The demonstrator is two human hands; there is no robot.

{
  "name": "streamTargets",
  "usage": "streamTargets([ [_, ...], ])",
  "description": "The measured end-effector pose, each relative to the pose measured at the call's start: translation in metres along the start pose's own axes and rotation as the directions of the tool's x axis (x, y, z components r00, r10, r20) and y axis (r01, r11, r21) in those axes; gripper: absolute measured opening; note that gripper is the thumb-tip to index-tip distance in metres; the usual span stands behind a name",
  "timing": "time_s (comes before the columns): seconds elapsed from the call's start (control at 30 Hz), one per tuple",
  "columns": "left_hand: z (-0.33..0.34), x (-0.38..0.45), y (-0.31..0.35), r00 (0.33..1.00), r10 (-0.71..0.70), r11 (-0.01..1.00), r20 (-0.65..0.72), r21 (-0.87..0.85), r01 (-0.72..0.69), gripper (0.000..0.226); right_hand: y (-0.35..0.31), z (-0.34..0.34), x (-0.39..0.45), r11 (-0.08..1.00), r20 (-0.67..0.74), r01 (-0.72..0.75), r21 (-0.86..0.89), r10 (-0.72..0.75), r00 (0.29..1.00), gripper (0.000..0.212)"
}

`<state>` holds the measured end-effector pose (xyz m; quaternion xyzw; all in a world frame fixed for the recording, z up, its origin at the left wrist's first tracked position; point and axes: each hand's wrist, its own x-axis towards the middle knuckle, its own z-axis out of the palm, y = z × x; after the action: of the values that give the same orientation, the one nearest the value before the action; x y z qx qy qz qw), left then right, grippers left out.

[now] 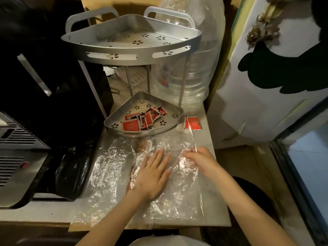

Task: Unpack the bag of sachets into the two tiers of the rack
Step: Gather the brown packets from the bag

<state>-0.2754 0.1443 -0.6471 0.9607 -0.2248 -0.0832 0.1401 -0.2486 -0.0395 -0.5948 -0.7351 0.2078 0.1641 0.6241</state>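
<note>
A silver two-tier corner rack stands at the back of the counter. Its top tier (pixel 110 56) holds nothing that I can see. Its bottom tier (pixel 174 121) holds several red sachets (pixel 142 118). Two more red sachets (pixel 193 123) lie on the counter just right of that tier. The clear plastic bag (pixel 110 167) lies flattened in front of the rack. My left hand (pixel 152 176) rests flat on the bag, fingers spread. My right hand (pixel 198 160) pinches the bag's upper right edge, fingers curled over the plastic.
A large clear water bottle (pixel 198 77) stands behind and right of the rack. A black appliance (pixel 44 86) and a grey vented unit (pixel 16 157) fill the left side. The counter's right edge (pixel 213 150) drops off near my right hand.
</note>
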Motion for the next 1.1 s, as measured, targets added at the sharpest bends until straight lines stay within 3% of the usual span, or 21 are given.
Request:
streamTargets([
  [0.2, -0.002, -0.002, -0.012, 0.989, -0.007, 0.982, -0.145, -0.19, -0.021, 0.065, -0.03, -0.014, -0.004, 0.99, 0.038, 0.117, 0.074, -0.12, 0.992, 0.007],
  [0.3, -0.004, -0.003, -0.014, 0.98, -0.02, 0.942, -0.2, -0.332, -0.048, 0.061, -0.049, -0.021, -0.006, 0.985, 0.114, 0.135, 0.108, -0.147, 0.983, 0.021],
  [0.4, -0.004, -0.004, -0.014, 0.983, -0.129, 0.802, -0.129, -0.596, 0.027, 0.051, -0.069, -0.025, -0.013, 0.974, 0.225, 0.155, 0.167, -0.191, 0.955, 0.036],
  [0.5, -0.01, 0.0, -0.017, 0.964, -0.246, 0.678, -0.098, -0.728, 0.099, 0.047, -0.088, -0.027, -0.021, 0.937, 0.306, 0.22, 0.272, -0.301, 0.903, 0.009],
  [0.63, -0.036, 0.009, -0.008, 0.943, -0.319, 0.528, -0.095, -0.844, 0.094, 0.047, -0.106, -0.024, -0.028, 0.87, 0.304, 0.239, 0.431, -0.389, 0.869, 0.009],
  [0.7, -0.055, 0.013, 0.0, 0.966, -0.259, 0.363, 0.016, -0.925, 0.112, 0.054, -0.112, -0.019, -0.029, 0.814, 0.289, 0.207, 0.542, -0.412, 0.864, 0.01],
  [0.8, -0.076, 0.016, 0.007, 0.966, -0.139, -0.105, 0.216, -0.974, 0.202, 0.034, -0.112, -0.012, -0.028, 0.779, 0.282, 0.188, 0.598, -0.424, 0.861, 0.02],
  [0.87, -0.082, 0.015, 0.006, 0.959, -0.138, -0.282, 0.248, -0.938, 0.202, 0.025, -0.106, -0.012, -0.023, 0.77, 0.284, 0.163, 0.617, -0.411, 0.866, 0.02],
  [0.9, -0.084, 0.013, 0.002, 0.956, -0.161, -0.32, 0.247, -0.929, 0.186, 0.025, -0.102, -0.013, -0.021, 0.778, 0.285, 0.148, 0.611, -0.39, 0.875, 0.018],
  [1.1, -0.085, -0.009, -0.033, 0.875, -0.395, -0.14, 0.28, -0.96, 0.244, 0.046, -0.052, -0.025, -0.001, 0.933, 0.318, 0.072, 0.353, -0.191, 0.929, 0.013],
])
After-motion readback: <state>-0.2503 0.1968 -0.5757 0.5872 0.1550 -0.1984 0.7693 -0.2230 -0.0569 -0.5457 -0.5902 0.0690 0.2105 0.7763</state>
